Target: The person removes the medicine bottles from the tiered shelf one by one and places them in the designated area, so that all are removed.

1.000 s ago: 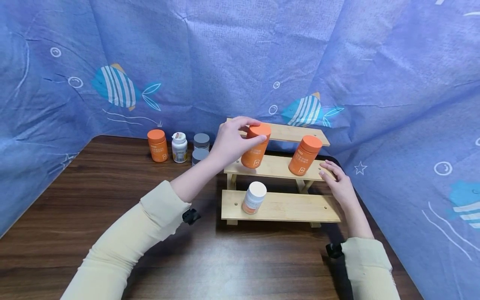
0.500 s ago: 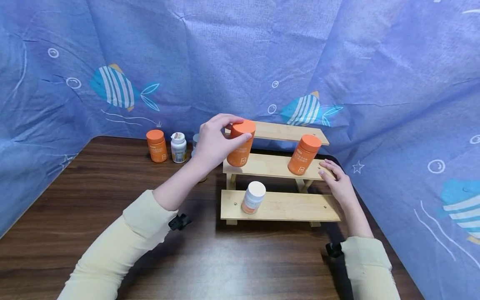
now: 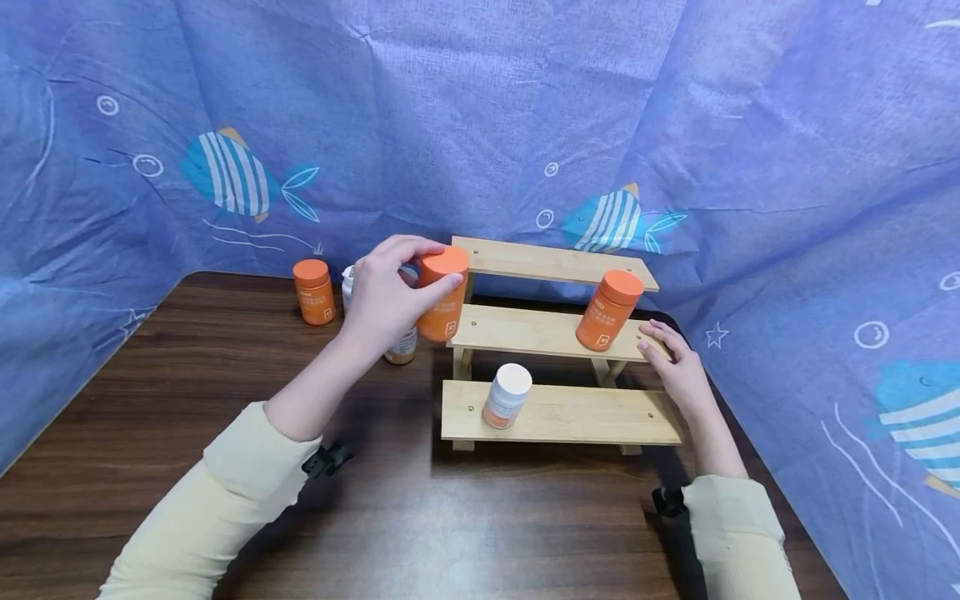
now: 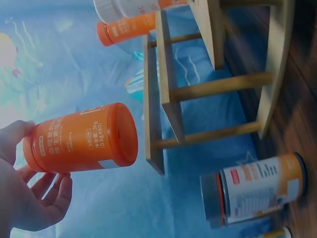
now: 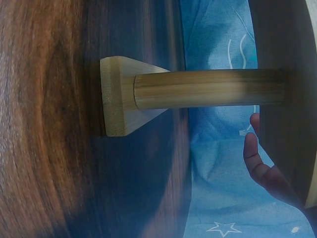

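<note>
In the head view my left hand (image 3: 382, 287) grips an orange bottle (image 3: 442, 307) near its lid, thumb on one side and fingers on the other. The bottle hangs upright at the left end of a three-step wooden rack (image 3: 536, 331); the left wrist view shows its base away from the boards. On the middle step stands a second orange bottle (image 3: 609, 312). A white bottle (image 3: 507, 397) is on the lowest step. My right hand (image 3: 681, 371) rests at the middle step's right end, fingers loosely bent and holding nothing.
Farther left on the dark wooden table (image 3: 187, 375) stands another orange bottle (image 3: 314, 293). A white-capped bottle (image 3: 347, 282) is mostly hidden behind my left hand. A grey-lidded bottle (image 4: 257, 188) stands beside the rack. A blue fish-print cloth (image 3: 450, 125) hangs behind.
My left hand has carried the orange bottle leftward, from over the middle step to beyond the rack's left end. My right hand has stayed in place.
</note>
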The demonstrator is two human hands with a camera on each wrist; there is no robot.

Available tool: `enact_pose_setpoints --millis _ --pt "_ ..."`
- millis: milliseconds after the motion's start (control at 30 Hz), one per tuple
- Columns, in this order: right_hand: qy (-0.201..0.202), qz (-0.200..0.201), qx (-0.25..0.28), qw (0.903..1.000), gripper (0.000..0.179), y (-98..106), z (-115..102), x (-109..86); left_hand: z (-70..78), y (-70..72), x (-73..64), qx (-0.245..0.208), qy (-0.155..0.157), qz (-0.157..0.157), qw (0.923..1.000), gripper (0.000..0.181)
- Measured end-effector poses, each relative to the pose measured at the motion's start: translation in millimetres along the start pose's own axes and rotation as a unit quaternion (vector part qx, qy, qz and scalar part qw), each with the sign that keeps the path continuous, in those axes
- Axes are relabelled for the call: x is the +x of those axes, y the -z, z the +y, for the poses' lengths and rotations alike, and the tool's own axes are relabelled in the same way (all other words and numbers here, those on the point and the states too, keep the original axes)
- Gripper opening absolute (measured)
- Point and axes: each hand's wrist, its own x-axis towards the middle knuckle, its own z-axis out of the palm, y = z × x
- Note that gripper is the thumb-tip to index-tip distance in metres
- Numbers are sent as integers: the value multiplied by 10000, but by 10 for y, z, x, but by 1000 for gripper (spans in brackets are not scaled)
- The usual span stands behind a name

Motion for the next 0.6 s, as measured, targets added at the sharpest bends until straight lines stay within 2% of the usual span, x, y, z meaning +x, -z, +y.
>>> enact_pose_setpoints --millis 167,300,600 --pt "-13 14 -18 10000 48 -1 10 -2 -72 106 -58 188 -98 212 9995 39" --pt "-13 20 -17 10000 48 -1 11 2 -158 180 -89 317 -308 338 9985 39" --pt "-16 7 -15 10000 48 -1 0 -1 -448 338 -186 585 -410 537 9960 38"
